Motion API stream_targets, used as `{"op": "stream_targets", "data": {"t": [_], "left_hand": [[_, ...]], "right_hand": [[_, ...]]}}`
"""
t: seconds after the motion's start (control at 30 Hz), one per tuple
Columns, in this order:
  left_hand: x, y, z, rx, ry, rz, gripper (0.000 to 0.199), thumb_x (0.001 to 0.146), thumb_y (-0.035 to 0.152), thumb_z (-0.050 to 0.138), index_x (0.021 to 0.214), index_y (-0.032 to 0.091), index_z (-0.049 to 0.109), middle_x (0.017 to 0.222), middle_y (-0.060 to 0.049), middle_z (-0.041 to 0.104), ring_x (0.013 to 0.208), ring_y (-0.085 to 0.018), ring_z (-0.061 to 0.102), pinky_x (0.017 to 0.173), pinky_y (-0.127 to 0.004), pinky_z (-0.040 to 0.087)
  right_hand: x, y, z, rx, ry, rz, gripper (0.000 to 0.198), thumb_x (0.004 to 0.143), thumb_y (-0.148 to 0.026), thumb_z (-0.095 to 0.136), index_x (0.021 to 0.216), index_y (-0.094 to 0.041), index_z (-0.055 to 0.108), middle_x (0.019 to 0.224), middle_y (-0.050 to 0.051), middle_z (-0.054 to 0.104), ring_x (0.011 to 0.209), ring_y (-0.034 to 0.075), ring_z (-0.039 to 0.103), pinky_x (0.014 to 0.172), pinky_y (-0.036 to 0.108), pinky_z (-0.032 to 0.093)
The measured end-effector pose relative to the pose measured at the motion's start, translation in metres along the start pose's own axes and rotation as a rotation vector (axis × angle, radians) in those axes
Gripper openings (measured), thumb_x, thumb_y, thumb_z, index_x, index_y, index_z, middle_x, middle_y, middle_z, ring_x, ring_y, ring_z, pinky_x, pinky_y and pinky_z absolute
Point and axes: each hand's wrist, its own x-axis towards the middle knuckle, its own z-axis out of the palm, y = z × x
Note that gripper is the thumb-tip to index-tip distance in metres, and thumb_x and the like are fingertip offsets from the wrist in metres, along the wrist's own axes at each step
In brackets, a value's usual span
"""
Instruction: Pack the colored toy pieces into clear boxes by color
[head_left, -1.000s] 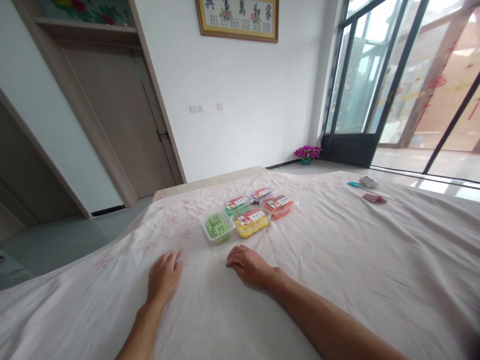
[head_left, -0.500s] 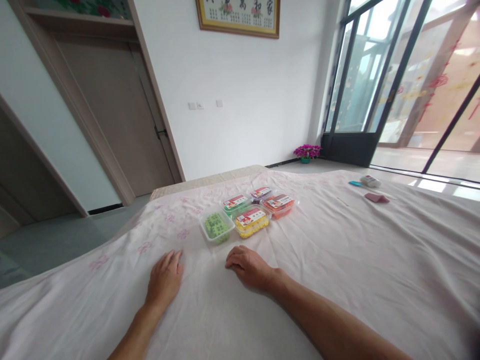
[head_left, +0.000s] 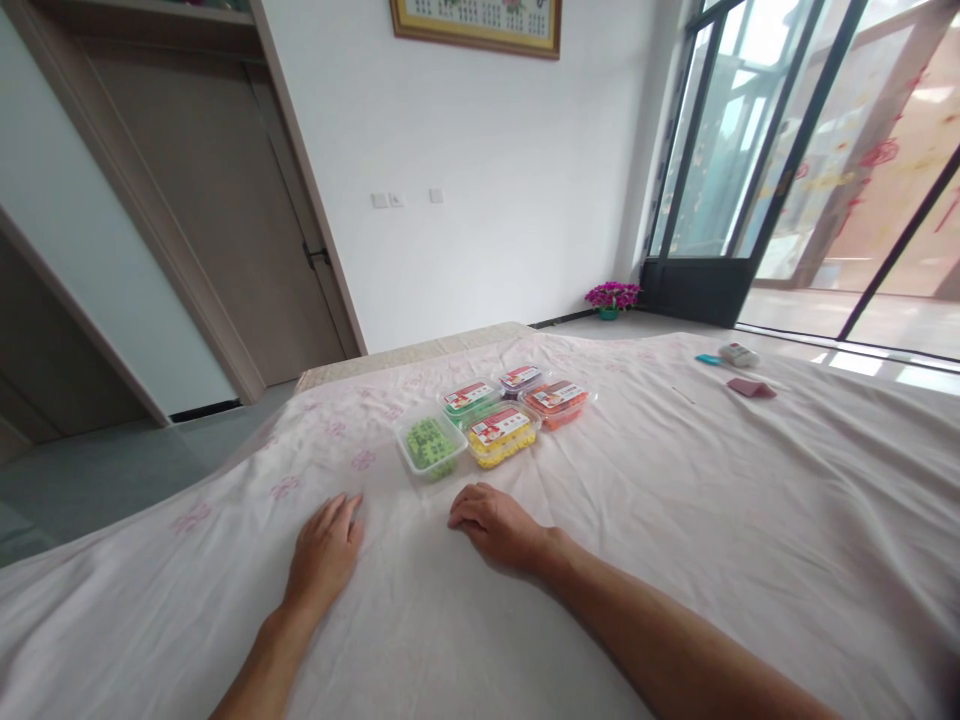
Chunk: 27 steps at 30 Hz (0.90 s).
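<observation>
My left hand (head_left: 327, 545) lies palm down on the pale sheet (head_left: 405, 620), its fingers stretched out, holding nothing. My right hand (head_left: 495, 525) rests on the same sheet with fingers loosely bent; no object shows in it. Just beyond my hands stands an uncovered clear plastic box of light green pieces (head_left: 430, 446). Beside it, nearest my right hand, is a lidded box of yellow pieces (head_left: 501, 437) with a red and white label. Behind these are lidded boxes of green pieces (head_left: 469, 397), purple pieces (head_left: 521, 378) and orange pieces (head_left: 556, 403). Neither hand touches a box.
Farther right on the sheet lie a dusky pink folded piece (head_left: 751, 388), a small blue item (head_left: 708, 359) and a white package (head_left: 739, 354). Beyond the bed are a potted purple flower (head_left: 611, 298), a brown door (head_left: 202, 220) and a dark-framed glass door (head_left: 697, 290).
The view has tipped slightly downward, so the scene sits a little higher. Both hands stay resting on the sheet, and the boxes have not moved.
</observation>
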Motion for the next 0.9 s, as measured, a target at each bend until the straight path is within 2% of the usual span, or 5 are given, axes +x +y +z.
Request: {"op": "stream_targets", "data": {"t": [0.9], "left_hand": [[-0.001,0.0018,-0.0047,-0.034,-0.003,-0.011,0.042,0.093,0.027,0.038,0.129,0.015,0.057,0.137,-0.011,0.055,0.128,-0.022,0.048,0.11,-0.036,0.032]], "right_hand": [[0.0004,-0.003,-0.0004,-0.002,0.008,-0.002,0.02,0.088,-0.011,0.052,0.093,-0.02,0.07,0.095,0.005,0.068,0.093,0.016,0.06,0.089,0.029,0.046]]}}
